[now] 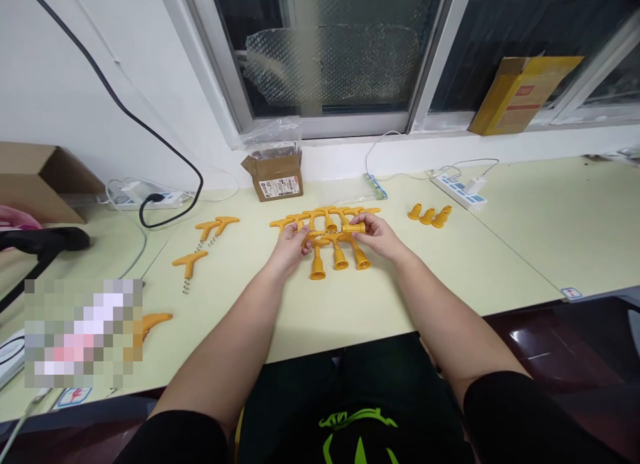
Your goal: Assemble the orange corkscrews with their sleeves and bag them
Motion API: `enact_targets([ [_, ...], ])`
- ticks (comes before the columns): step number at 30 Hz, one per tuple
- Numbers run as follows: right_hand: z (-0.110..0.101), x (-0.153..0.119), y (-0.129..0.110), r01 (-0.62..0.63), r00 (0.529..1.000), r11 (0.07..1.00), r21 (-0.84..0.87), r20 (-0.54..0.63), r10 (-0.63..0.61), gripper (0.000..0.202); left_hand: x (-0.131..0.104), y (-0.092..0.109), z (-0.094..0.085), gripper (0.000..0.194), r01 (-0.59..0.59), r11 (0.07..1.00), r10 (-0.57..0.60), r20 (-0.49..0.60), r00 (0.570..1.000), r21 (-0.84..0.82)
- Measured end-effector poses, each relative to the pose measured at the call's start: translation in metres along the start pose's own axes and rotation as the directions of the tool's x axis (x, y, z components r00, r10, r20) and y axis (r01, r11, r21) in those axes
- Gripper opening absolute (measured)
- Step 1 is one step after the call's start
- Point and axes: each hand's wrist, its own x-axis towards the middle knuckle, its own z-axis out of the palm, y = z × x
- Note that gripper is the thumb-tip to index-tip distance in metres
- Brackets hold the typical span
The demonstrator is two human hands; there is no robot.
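Note:
My left hand is closed on the yellow handle of a corkscrew, whose metal spiral points right. My right hand pinches a yellow bell-shaped sleeve, held in line with the spiral. The spiral's tip is close to the sleeve; whether it is inside I cannot tell. Behind the hands lies a row of yellow T-handled corkscrews, partly covered by my fingers. In front of them are three sleeved corkscrews with their flared ends toward me.
Several loose yellow sleeves stand at the right. Three bare corkscrews lie at the left, with another yellow handle nearer me. A small cardboard box, a plastic bag and a power strip are along the wall.

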Motion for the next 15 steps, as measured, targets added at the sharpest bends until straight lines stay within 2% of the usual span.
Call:
enact_targets([
  [8, 0.000, -0.005, -0.010, 0.001, 1.000, 1.000, -0.009, 0.024, -0.001, 0.033, -0.006, 0.001, 0.000, 0.047, -0.033, 0.999, 0.033, -0.003, 0.999, 0.005],
  [11, 0.001, -0.005, -0.008, -0.001, 0.999, 1.000, -0.020, 0.049, 0.002, 0.032, -0.006, 0.000, 0.001, 0.046, -0.048, 0.998, 0.048, 0.002, 0.999, 0.031],
  [15, 0.009, -0.005, 0.002, 0.058, 0.996, 0.995, -0.085, 0.070, -0.052, 0.031, -0.010, -0.006, 0.009, 0.046, -0.056, 0.997, 0.053, 0.060, 0.997, 0.046],
])
